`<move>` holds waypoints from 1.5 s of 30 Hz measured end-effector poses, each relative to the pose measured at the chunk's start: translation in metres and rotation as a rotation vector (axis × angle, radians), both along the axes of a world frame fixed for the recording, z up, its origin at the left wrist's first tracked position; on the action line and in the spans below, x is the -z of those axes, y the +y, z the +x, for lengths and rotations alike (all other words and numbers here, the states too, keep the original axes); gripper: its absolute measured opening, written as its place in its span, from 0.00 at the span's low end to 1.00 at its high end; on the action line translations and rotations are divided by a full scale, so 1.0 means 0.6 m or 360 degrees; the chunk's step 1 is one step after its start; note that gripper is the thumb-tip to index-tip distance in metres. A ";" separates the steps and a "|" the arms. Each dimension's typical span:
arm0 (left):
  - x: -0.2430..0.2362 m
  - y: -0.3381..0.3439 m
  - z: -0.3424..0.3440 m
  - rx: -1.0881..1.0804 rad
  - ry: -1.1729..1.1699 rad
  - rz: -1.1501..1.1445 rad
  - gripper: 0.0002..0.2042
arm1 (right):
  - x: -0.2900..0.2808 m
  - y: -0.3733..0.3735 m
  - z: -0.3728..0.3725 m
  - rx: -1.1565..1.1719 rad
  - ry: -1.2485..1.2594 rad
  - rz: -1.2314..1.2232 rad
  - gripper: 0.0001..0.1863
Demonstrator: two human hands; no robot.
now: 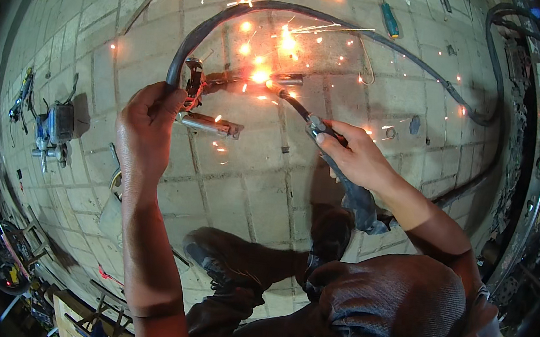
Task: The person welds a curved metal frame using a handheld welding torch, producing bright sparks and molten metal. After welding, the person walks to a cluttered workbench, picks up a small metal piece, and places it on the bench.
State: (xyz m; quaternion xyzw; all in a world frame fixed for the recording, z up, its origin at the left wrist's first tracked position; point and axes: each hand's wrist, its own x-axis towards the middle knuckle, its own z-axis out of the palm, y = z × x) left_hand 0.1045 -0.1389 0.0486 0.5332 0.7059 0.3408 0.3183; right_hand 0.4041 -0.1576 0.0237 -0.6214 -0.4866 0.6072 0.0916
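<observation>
Workshop: bright sparks [261, 76], thick black cable [282, 6], 1 green-handled screwdriver [389, 20] on paved floor [227, 193].

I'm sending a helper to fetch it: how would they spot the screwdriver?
A thick black cable arches from the left hand across the tiled floor. Just above its right stretch in the picture lies the screwdriver, the only piece thereabouts with a teal handle.

The right hand [357, 153] holds a torch [299, 108], sparks [288, 41] flaring at a metal tube [289, 80].
</observation>
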 end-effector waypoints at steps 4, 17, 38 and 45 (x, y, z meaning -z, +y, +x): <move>-0.009 0.002 0.007 0.0018 0.0129 0.0022 0.11 | 0.010 0.005 -0.002 -0.0159 -0.0089 0.0208 0.16; -0.005 0.002 -0.003 0.0049 0.0157 0.0025 0.10 | 0.005 0.029 -0.018 -0.0342 -0.0179 0.0253 0.15; 0.026 -0.004 -0.031 0.0095 0.0436 0.0077 0.21 | 0.003 -0.053 0.035 0.0123 0.0196 -0.0026 0.23; 0.018 -0.012 -0.019 0.0004 0.0494 0.0053 0.20 | 0.004 -0.032 0.036 0.0057 -0.0022 0.0093 0.23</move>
